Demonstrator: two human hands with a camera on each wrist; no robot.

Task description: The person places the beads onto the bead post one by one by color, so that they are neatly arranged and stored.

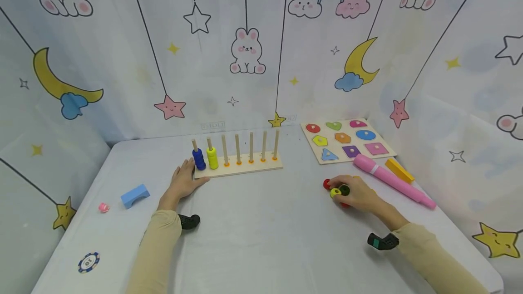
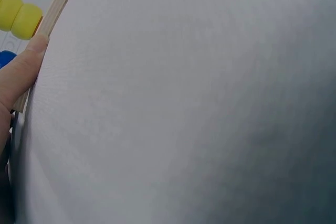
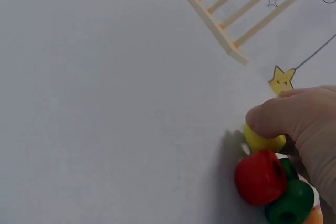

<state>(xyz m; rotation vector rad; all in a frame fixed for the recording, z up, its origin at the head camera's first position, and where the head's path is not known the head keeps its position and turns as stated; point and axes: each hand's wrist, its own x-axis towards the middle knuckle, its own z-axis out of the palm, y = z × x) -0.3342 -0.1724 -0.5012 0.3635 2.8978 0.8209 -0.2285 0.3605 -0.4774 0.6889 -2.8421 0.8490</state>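
My left hand (image 1: 183,181) rests at the left end of a wooden peg board (image 1: 245,167). Its thumb (image 2: 31,59) lies straight along the front edge, and the other fingers reach past the end beside the blue beads (image 1: 199,159). Yellow beads (image 1: 212,158) are stacked on the second peg; the other pegs are bare. At the right, my right hand (image 1: 357,193) pinches a loose yellow bead (image 3: 262,140) low over the table. A red bead (image 3: 261,178) and green beads (image 3: 290,203) lie beside it, partly covered by the hand in the head view.
A shape puzzle board (image 1: 347,142) lies at the back right. Near the right hand are a pink marker-like stick (image 1: 394,180) and a yellow block (image 1: 399,170). On the left lie a blue arch block (image 1: 135,195), a small pink piece (image 1: 104,208) and a poker chip (image 1: 88,262).
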